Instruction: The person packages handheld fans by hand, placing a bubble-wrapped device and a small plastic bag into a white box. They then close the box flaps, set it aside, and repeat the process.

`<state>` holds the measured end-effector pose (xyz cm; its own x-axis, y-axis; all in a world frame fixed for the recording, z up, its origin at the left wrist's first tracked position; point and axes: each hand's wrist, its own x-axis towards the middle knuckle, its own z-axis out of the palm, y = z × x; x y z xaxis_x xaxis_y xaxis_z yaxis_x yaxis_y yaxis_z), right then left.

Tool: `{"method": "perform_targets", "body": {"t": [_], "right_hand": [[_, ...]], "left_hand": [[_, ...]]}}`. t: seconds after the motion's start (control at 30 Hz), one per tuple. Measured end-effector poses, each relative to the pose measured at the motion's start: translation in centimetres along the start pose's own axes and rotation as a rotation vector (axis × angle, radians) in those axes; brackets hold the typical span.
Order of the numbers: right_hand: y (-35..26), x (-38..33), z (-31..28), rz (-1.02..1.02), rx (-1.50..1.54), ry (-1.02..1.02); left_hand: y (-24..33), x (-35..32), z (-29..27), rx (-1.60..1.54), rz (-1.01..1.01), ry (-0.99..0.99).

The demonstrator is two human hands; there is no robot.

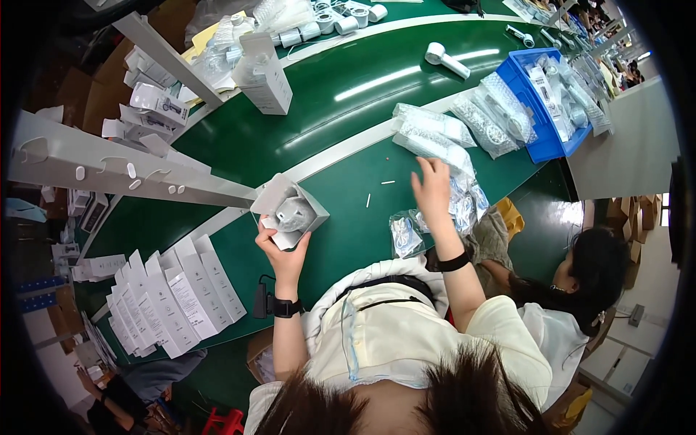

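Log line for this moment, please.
left hand: holds open white box, white device inside | right hand: on clear bagged parts | surface: green table

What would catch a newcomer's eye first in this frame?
The left hand holds an open white box with a pale device inside, above the green table. The right hand reaches into a pile of clear plastic bags. A row of white boxes stands at lower left.
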<state>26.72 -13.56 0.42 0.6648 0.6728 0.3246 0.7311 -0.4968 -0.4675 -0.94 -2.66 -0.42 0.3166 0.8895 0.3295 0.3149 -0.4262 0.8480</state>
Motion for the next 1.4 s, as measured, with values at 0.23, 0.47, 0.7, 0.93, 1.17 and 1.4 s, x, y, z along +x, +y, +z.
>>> {"method": "perform_targets", "body": {"t": [0.23,0.47,0.7,0.93,1.17,1.4], "right_hand": [[11.9,-2.1,2.8,0.144,-0.535,-0.181],[5.1,1.3,-2.9,0.105,0.263,0.046],[-10.2,3.1,-4.6,0.095,1.262,-0.179],[-17.5,1.2,1.6,-0.673,0.869,-0.138],[-16.1,0.2,0.8,-1.083,0.365,-0.121],[-14.5,-0.8,-0.9,-1.199,-0.130,-0.650]], "left_hand": [[1.1,0.4,-1.3,-0.232,-0.029,-0.075],[6.3,2.3,-2.1,-0.012,-0.037,-0.130],[6.4,3.6,-1.9,0.171,-0.169,-0.088],[5.8,5.0,-2.1,0.084,-0.214,-0.010],[5.0,3.7,-1.9,-0.069,-0.303,-0.018],[6.0,3.7,-1.8,-0.016,-0.246,-0.071]]}}
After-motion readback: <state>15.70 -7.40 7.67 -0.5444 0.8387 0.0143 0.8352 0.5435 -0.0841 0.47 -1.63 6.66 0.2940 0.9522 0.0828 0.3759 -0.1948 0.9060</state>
